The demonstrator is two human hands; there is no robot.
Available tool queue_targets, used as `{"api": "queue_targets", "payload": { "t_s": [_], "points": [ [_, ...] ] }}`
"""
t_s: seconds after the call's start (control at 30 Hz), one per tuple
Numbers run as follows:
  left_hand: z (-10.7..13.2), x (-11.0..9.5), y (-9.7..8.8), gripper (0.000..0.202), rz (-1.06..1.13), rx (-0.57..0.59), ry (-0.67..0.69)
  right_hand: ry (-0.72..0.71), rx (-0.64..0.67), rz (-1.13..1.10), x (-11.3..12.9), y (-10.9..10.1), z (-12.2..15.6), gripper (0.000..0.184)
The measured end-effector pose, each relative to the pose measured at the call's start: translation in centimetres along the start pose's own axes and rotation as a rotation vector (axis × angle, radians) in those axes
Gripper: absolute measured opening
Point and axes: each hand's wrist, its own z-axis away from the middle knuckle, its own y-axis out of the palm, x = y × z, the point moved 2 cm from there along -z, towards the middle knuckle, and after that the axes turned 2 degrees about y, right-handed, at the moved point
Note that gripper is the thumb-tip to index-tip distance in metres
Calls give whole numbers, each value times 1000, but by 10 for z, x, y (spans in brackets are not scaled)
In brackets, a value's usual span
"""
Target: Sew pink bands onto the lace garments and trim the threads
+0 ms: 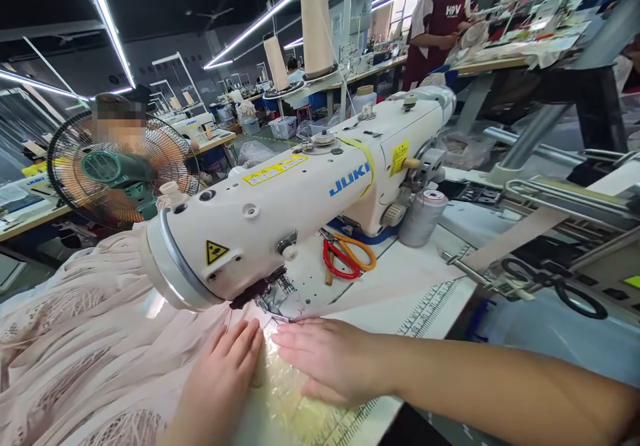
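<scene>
Glossy white sewing machine (300,206), matt pleated pink cloth (90,339)

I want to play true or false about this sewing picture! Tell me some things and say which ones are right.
1. Both hands lie flat on the fabric. True: the left hand and right hand press the pink fabric down.
2. The sewing machine is black. False: it is white with blue lettering.
3. Scissors with red and orange handles lie behind the machine. True.
4. The right hand holds the scissors. False: they lie apart from it on the table.
5. A fan stands at the left. True.
</scene>
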Motion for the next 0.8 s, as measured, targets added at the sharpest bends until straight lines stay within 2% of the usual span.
{"api": "queue_targets", "payload": {
  "t_s": [0.27,0.43,0.5,0.57,0.67,0.7,0.8],
  "points": [
    [4,16,16,38,67,17,-6,-43,-32,39,-1,-2,-1,41],
    [2,27,22,39,61,56,-20,-107,-188,-21,0,-17,3,26],
    [1,31,25,40,114,111,-65,-15,-249,-32,-5,-31,6,25],
    [-1,35,28,40,167,148,-113,187,-234,18,-18,-47,9,24],
    [-3,40,33,35,217,134,-183,593,-101,180,-46,-68,13,20],
    [-3,42,36,34,235,123,-209,690,-56,235,-56,-73,15,20],
    [-4,42,41,32,291,92,-291,812,41,358,-78,-80,15,17]
  ]
}}
